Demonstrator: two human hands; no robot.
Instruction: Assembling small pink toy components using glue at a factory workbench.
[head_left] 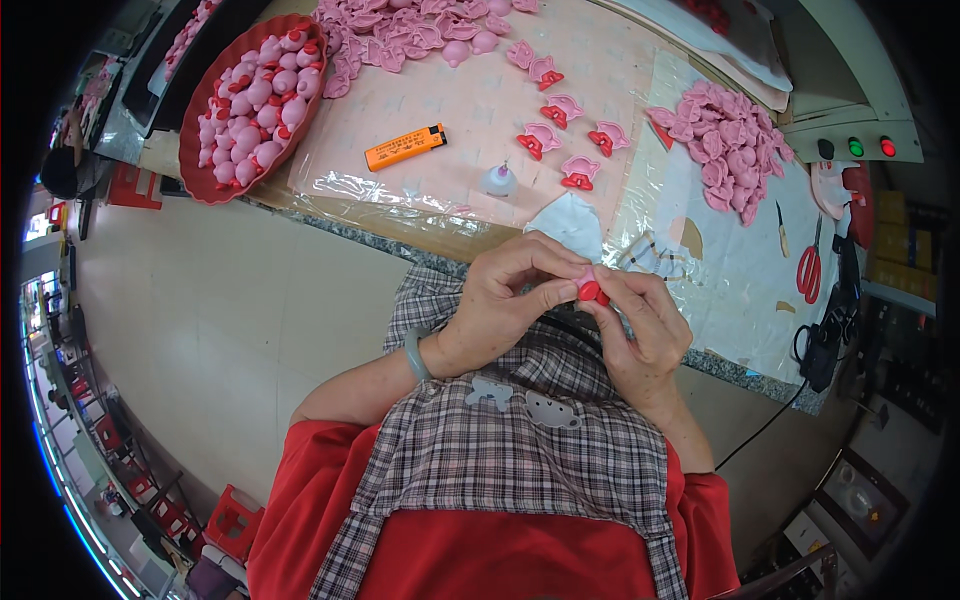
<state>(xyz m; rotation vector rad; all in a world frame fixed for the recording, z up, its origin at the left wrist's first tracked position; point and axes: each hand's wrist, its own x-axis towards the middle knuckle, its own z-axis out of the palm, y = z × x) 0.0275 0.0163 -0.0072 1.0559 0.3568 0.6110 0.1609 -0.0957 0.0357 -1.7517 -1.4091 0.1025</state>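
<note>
Between my two hands, just over the table's front edge, is a small pink piece with a red part (pixel 590 288). My left hand (pixel 510 292) pinches its left side between thumb and finger. From the right, my right hand (pixel 642 325) grips it by the red part with thumb and fingertips. My fingers cover much of the piece. Just beyond my hands lies a white cloth (pixel 568 225), and a small squeeze bottle with a thin tip (pixel 499 180) stands left of it. Several pink pieces with red bow-like parts (pixel 541 138) lie spread out farther back.
At the far left, a red scalloped basket (pixel 190 150) holds pink-and-red pieces. Pink pieces are heaped at the back (pixel 400 30) and right (pixel 725 150). An orange lighter (pixel 405 147), red-handled scissors (pixel 809 272), a slim knife (pixel 782 232) and a checked cloth (pixel 652 257) lie on the table.
</note>
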